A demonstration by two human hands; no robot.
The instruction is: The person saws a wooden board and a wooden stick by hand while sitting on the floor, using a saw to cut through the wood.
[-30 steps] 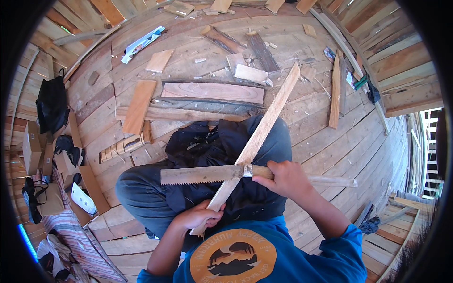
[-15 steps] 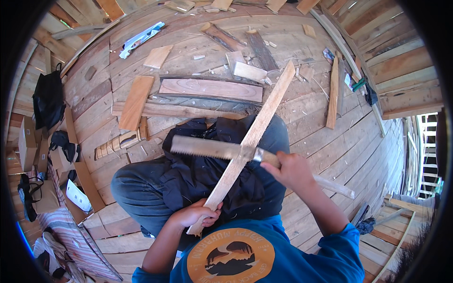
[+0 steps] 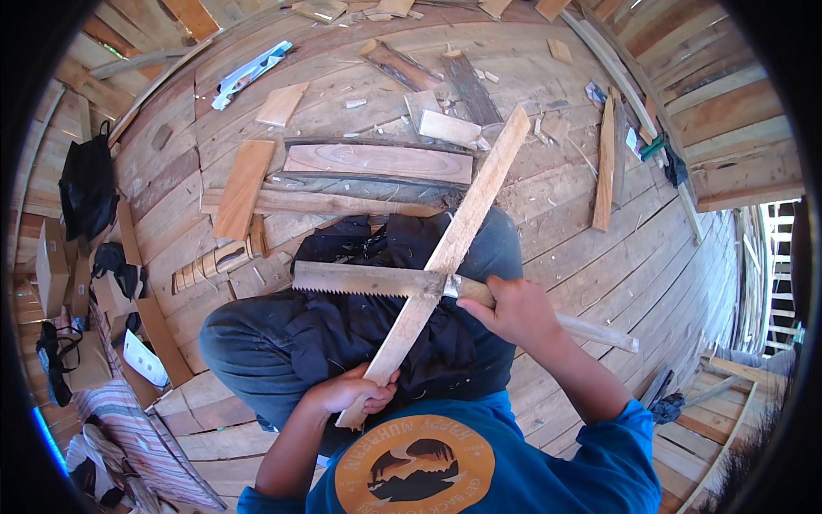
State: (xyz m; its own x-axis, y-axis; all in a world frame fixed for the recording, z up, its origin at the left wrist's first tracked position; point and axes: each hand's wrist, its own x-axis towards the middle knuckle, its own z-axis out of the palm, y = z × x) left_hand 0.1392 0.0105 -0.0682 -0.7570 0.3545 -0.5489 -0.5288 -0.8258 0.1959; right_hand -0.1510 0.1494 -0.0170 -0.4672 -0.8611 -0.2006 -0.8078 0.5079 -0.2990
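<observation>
A long, pale wooden strip (image 3: 479,199) slants across my lap, its far end reaching over the floor. My left hand (image 3: 353,391) is closed around its near end, close to my shirt. My right hand (image 3: 512,307) grips the wooden handle of a handsaw (image 3: 360,281). The saw's toothed blade lies across the strip near its middle and points left, with the teeth facing toward me. Dark cloth (image 3: 351,334) is bunched on my crossed legs beneath the blade. The saw's long handle sticks out beyond my right hand.
Planks (image 3: 377,163) and bark-edged offcuts (image 3: 471,86) lie on the board floor ahead, among chips. A wooden-handled sheathed tool (image 3: 218,264) rests left of my knee. Open cardboard boxes (image 3: 154,338) and a black bag (image 3: 88,184) stand at the left. A narrow plank (image 3: 604,167) lies right, near the wall.
The saw has shifted a little to the left across the strip, together with my right hand. My left hand keeps its hold on the near end.
</observation>
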